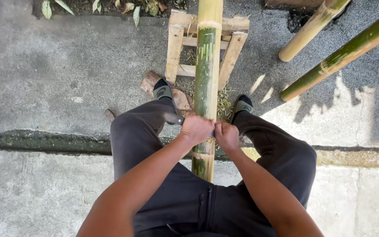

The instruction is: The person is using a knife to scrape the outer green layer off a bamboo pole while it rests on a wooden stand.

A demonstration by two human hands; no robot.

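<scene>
1. A green bamboo pole (207, 66) runs straight away from the person, between the knees, its far part lying on a small wooden frame (174, 48) and its near end reaching the lap.
2. The left hand (197, 128) is closed in a fist at the pole's left side, its grip clamped on a dark handle (177, 119) that sticks out to the left; what the handle belongs to is hidden behind the hand.
3. The right hand (226, 136) is closed at the pole's right side, touching it; what its grip clamps on cannot be told.
4. Both hands sit just above a pale ring on the pole, almost meeting across it.
5. Two feet in dark sandals (162, 91) stand either side of the pole, close to the frame.
6. Two more poles (343, 55) lie slanted at the far right, well apart from the hands.
7. The concrete floor (58, 70) is open to the left; a dark, mossy seam crosses it under the legs.
</scene>
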